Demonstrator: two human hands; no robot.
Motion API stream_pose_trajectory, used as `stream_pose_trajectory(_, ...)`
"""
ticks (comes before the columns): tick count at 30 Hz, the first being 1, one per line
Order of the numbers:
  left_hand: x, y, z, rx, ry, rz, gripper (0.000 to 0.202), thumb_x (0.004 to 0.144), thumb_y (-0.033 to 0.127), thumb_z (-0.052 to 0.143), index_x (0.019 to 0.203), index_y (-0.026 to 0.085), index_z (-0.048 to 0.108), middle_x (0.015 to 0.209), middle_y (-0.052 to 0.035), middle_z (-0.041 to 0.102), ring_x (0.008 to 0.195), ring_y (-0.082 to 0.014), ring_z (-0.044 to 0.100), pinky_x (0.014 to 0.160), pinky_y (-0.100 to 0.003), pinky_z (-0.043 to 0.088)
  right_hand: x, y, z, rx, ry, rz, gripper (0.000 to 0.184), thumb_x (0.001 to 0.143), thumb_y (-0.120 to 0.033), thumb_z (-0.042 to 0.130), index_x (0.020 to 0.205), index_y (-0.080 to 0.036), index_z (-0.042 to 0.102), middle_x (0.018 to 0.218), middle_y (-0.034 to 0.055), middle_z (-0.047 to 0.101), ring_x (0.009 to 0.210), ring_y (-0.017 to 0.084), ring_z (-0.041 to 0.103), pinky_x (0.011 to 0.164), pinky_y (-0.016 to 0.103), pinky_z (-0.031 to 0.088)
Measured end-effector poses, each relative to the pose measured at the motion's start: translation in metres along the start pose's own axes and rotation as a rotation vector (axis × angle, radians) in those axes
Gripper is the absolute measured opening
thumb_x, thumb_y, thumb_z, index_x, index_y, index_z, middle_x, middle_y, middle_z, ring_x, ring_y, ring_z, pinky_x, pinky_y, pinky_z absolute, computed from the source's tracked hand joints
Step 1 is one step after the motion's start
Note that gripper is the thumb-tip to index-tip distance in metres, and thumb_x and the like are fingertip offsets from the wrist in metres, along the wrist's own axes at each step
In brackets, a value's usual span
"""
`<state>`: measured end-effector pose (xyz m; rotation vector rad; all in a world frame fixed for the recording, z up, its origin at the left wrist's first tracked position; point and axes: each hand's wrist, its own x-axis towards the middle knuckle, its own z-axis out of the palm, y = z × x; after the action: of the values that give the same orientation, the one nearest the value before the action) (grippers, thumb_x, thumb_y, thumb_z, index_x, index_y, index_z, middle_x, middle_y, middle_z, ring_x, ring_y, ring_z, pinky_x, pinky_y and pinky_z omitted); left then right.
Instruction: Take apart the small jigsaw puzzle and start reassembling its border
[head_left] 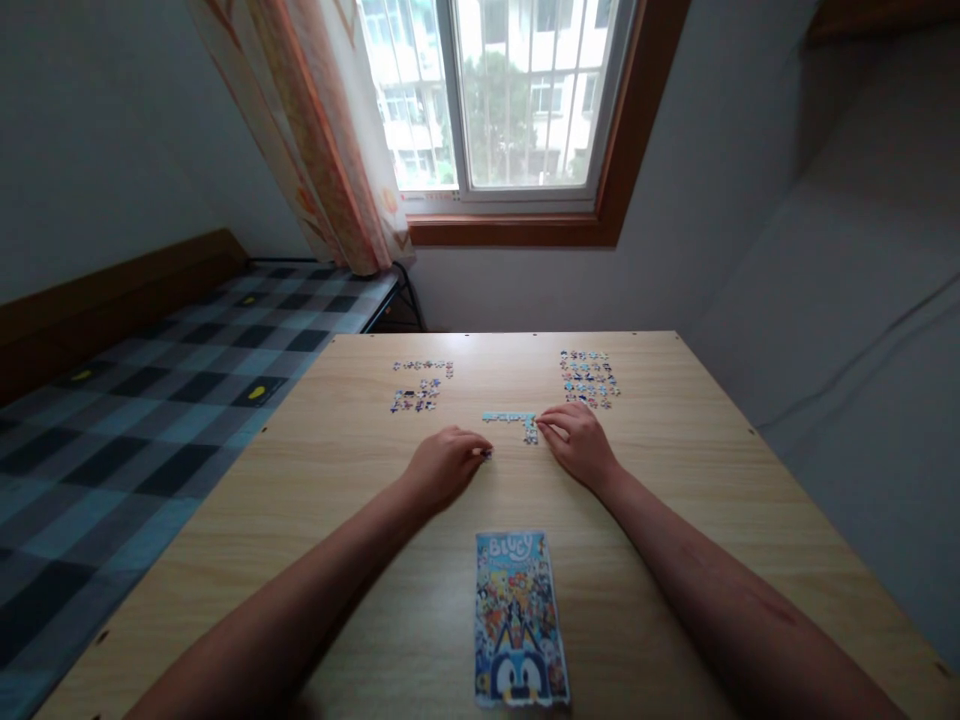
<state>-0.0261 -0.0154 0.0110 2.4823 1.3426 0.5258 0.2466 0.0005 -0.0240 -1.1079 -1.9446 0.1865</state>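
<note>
A small jigsaw piece (487,455) is pinched between the thumb and fingers of my left hand (448,468), just above or on the table. To its upper right lies a joined strip of jigsaw pieces (508,417), light blue along the top and bending down at its right end. My right hand (579,440) has its thumb and forefinger closed at that right corner, touching the strip's edge. Closer to me, between my forearms, lies a picture sheet or box lid (519,620) with "Bluey" lettering and a blue cartoon dog.
Loose jigsaw pieces (589,378) are laid in rows at the back right of the wooden table (360,620). More loose pieces (416,398) lie at the back left. A bed with a checked cover (172,400) stands left, and a curtained window (525,100) is ahead.
</note>
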Motion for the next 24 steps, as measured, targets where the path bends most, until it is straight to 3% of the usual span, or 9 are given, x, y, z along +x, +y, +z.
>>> stream_pose_trajectory(3, -0.001, 0.002, -0.001, -0.031, 0.043, -0.057, 0.019, 0.089, 0.023, 0.062, 0.102, 0.022, 0.077, 0.102, -0.0051, 0.076, 0.091, -0.0194, 0.068, 0.085, -0.032, 0.052, -0.001, -0.002, -0.001, -0.007, 0.002, -0.007, 0.015, 0.095, -0.026, 0.062, 0.091, -0.021, 0.077, 0.096, 0.0064, 0.075, 0.095, 0.023, 0.064, 0.092, 0.04, 0.047)
stream_pose_trajectory(6, 0.0, 0.003, -0.006, -0.013, 0.008, -0.093, 0.016, 0.086, 0.024, 0.067, 0.097, 0.022, 0.078, 0.101, -0.0049, 0.076, 0.09, -0.0195, 0.069, 0.083, -0.032, 0.052, -0.002, -0.002, -0.002, -0.019, -0.002, -0.009, 0.014, 0.094, -0.025, 0.063, 0.09, -0.022, 0.077, 0.096, 0.0063, 0.075, 0.095, 0.023, 0.064, 0.091, 0.039, 0.047)
stream_pose_trajectory(16, 0.007, 0.013, -0.004, 0.092, -0.043, -0.079, 0.012, 0.087, 0.027, 0.066, 0.086, 0.025, 0.078, 0.101, -0.0012, 0.075, 0.089, -0.0185, 0.068, 0.076, -0.03, 0.051, -0.003, 0.0, -0.001, -0.062, -0.109, -0.001, 0.014, 0.092, -0.024, 0.064, 0.097, -0.024, 0.078, 0.105, 0.0053, 0.073, 0.101, 0.023, 0.061, 0.095, 0.041, 0.045)
stream_pose_trajectory(24, 0.022, 0.031, 0.013, 0.182, -0.001, 0.082, 0.019, 0.091, 0.022, 0.057, 0.09, 0.024, 0.076, 0.102, -0.0041, 0.073, 0.092, -0.0192, 0.064, 0.08, -0.03, 0.051, -0.002, -0.001, 0.0, -0.113, -0.16, 0.031, 0.015, 0.092, -0.026, 0.066, 0.098, -0.029, 0.078, 0.111, 0.0046, 0.072, 0.107, 0.024, 0.057, 0.098, 0.043, 0.043)
